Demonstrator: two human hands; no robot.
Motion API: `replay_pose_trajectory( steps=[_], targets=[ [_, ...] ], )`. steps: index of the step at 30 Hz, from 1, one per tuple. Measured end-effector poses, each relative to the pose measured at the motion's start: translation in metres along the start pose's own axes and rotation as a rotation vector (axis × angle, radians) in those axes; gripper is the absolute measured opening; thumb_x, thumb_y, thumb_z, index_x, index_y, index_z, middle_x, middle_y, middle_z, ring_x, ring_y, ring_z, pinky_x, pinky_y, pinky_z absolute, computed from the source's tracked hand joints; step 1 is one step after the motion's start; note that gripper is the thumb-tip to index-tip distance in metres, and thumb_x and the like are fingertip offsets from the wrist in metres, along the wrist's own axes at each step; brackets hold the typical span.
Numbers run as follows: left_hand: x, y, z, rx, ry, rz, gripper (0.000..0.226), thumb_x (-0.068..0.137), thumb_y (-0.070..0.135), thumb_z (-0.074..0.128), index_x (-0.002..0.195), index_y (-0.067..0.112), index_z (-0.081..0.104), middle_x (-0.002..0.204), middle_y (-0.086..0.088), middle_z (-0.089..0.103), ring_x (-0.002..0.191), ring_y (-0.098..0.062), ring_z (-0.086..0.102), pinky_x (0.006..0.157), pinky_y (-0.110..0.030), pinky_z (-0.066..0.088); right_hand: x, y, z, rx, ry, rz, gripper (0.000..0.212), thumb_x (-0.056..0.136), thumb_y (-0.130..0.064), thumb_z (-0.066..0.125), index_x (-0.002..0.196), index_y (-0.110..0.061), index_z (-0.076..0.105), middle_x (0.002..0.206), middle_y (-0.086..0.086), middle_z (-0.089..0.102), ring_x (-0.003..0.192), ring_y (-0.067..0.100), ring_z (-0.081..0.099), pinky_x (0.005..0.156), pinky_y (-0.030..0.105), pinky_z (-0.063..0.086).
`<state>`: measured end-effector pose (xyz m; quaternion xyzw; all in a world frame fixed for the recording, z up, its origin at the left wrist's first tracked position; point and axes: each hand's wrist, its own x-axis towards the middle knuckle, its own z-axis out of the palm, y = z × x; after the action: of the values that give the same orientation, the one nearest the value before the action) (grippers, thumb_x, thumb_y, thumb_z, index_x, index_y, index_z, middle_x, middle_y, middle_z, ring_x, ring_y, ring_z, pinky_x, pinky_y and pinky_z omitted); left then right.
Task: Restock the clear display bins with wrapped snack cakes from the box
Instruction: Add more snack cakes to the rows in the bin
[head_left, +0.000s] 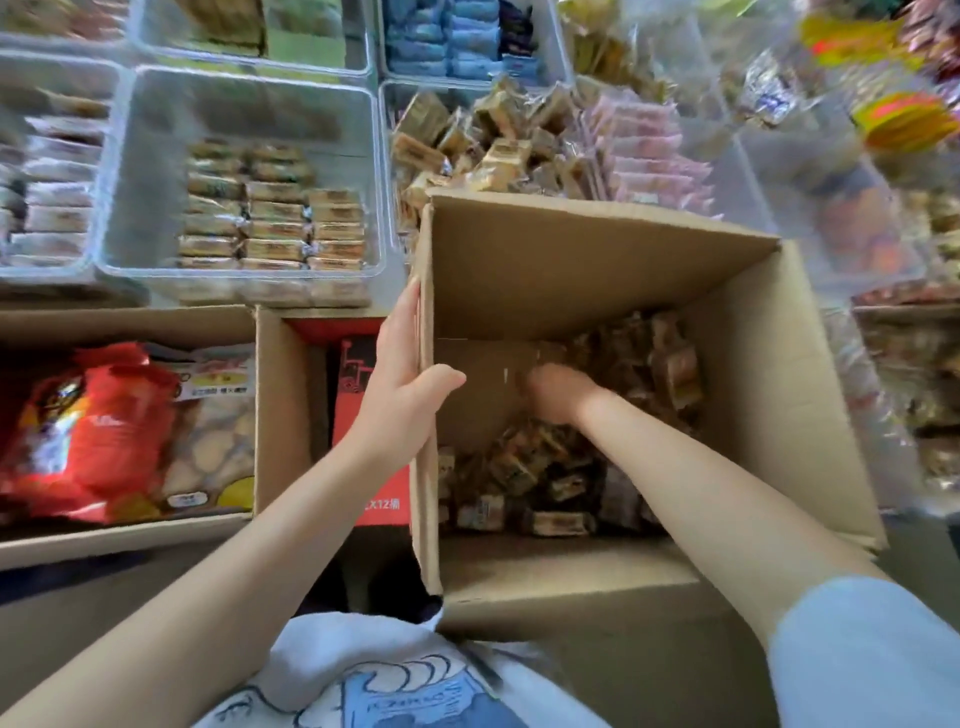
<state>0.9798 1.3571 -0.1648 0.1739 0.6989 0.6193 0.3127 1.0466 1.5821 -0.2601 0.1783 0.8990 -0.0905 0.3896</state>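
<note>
Meanwhile, hands at the snack box

Leftmost, a clear bin (156, 171) held rows of wrapped cakes. Next, the left hand (400, 384) gripped the cardboard box (753, 364) wall. Rightward, the right hand (558, 392) lay among loose snack cakes (524, 467) inside; its grip was blurred, unreadable.

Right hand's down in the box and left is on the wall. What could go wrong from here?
1. The left hand pinches only the thin wall of the cardboard box; pulling could buckle it.
2. The right hand is blurred among loose snack cakes, so a hurried grip may drop some.
3. The bin of loose cakes looks heaped already; more could spill over.
</note>
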Motion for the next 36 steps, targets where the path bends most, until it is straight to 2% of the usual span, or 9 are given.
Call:
replay_pose_trajectory(
  steps=[7, 14, 17, 21, 26, 28, 30, 32, 36],
  targets=[
    [0.003, -0.007, 0.001, -0.050, -0.019, -0.011, 0.098, 0.070, 0.034, 0.060, 0.159, 0.035, 0.018, 0.163, 0.012, 0.025, 0.151, -0.012, 0.023, 0.123, -0.054, 0.022, 0.031, 0.014, 0.045, -0.015, -0.167, 0.024, 0.040, 0.087, -0.029, 0.069, 0.126, -0.022, 0.060, 0.120, 0.005, 0.065, 0.109, 0.028, 0.063, 0.090, 0.035, 0.050],
    [-0.003, 0.000, -0.003, 0.050, -0.008, -0.015, 0.090, 0.077, 0.048, 0.064, 0.156, 0.043, 0.021, 0.160, 0.013, 0.030, 0.148, -0.011, 0.029, 0.119, -0.053, 0.031, -0.037, -0.004, -0.064, 1.365, -0.136, -0.135, 0.023, 0.095, -0.035, 0.063, 0.113, -0.020, 0.065, 0.106, 0.002, 0.071, 0.096, 0.017, 0.062, 0.079, 0.029, 0.048],
    [-0.012, 0.019, -0.010, 0.334, 0.063, 0.173, 0.087, 0.080, 0.059, 0.065, 0.155, 0.036, 0.027, 0.158, 0.013, 0.030, 0.147, -0.005, 0.025, 0.121, -0.040, 0.028, -0.079, -0.020, -0.097, 1.598, -0.193, -0.333, 0.046, 0.100, -0.046, 0.050, 0.126, -0.012, 0.064, 0.113, 0.014, 0.066, 0.087, 0.023, 0.058, 0.084, 0.035, 0.046],
    [-0.008, 0.053, -0.020, 0.276, 0.099, 0.307, 0.065, 0.084, 0.056, 0.070, 0.141, 0.037, 0.046, 0.131, 0.011, 0.059, 0.122, -0.006, 0.055, 0.102, -0.029, 0.045, -0.117, -0.048, -0.122, 1.548, -0.146, -0.452, 0.055, 0.104, -0.050, 0.037, 0.126, -0.007, 0.062, 0.101, 0.020, 0.060, 0.079, 0.028, 0.054, 0.073, 0.036, 0.043],
    [0.007, 0.081, -0.062, -0.120, 0.144, 0.049, 0.036, 0.094, 0.022, 0.069, 0.129, 0.020, 0.059, 0.093, -0.007, 0.075, 0.080, -0.020, 0.073, 0.071, -0.029, 0.060, -0.130, -0.096, -0.147, 1.299, 0.136, -0.357, 0.054, 0.105, -0.051, 0.034, 0.116, -0.006, 0.062, 0.091, 0.017, 0.072, 0.074, 0.032, 0.068, 0.071, 0.043, 0.057],
    [0.012, 0.079, -0.083, -0.254, 0.186, -0.034, 0.035, 0.094, 0.018, 0.068, 0.128, 0.017, 0.058, 0.084, -0.007, 0.076, 0.070, -0.022, 0.072, 0.066, -0.032, 0.061, -0.129, -0.112, -0.153, 1.079, 0.444, -0.327, 0.036, 0.101, -0.049, 0.049, 0.113, -0.016, 0.058, 0.097, 0.005, 0.072, 0.085, 0.020, 0.070, 0.081, 0.046, 0.059],
    [0.019, 0.075, -0.104, -0.342, 0.227, -0.106, 0.036, 0.095, 0.015, 0.067, 0.128, 0.018, 0.056, 0.081, -0.008, 0.075, 0.063, -0.023, 0.070, 0.059, -0.030, 0.059, -0.127, -0.132, -0.159, 0.760, 0.692, -0.417, 0.040, 0.091, -0.050, 0.065, 0.118, -0.023, 0.054, 0.111, -0.008, 0.061, 0.101, 0.007, 0.060, 0.088, 0.028, 0.054],
    [0.027, 0.070, -0.129, -0.362, 0.246, -0.155, 0.038, 0.095, 0.015, 0.067, 0.130, 0.019, 0.054, 0.085, -0.011, 0.074, 0.062, -0.023, 0.070, 0.055, -0.028, 0.057, -0.119, -0.159, -0.162, 0.414, 0.736, -0.532, 0.060, 0.082, -0.051, 0.073, 0.130, -0.023, 0.049, 0.124, -0.008, 0.052, 0.115, 0.007, 0.048, 0.097, 0.024, 0.042],
    [0.044, 0.062, -0.169, -0.244, 0.236, -0.192, 0.037, 0.094, 0.026, 0.069, 0.128, 0.021, 0.056, 0.091, -0.010, 0.076, 0.067, -0.022, 0.073, 0.054, -0.025, 0.053, -0.075, -0.210, -0.165, 0.058, 0.756, -0.532, 0.068, 0.079, -0.035, 0.078, 0.136, -0.023, 0.044, 0.127, 0.002, 0.054, 0.116, 0.024, 0.054, 0.096, 0.045, 0.042]
  ],
)
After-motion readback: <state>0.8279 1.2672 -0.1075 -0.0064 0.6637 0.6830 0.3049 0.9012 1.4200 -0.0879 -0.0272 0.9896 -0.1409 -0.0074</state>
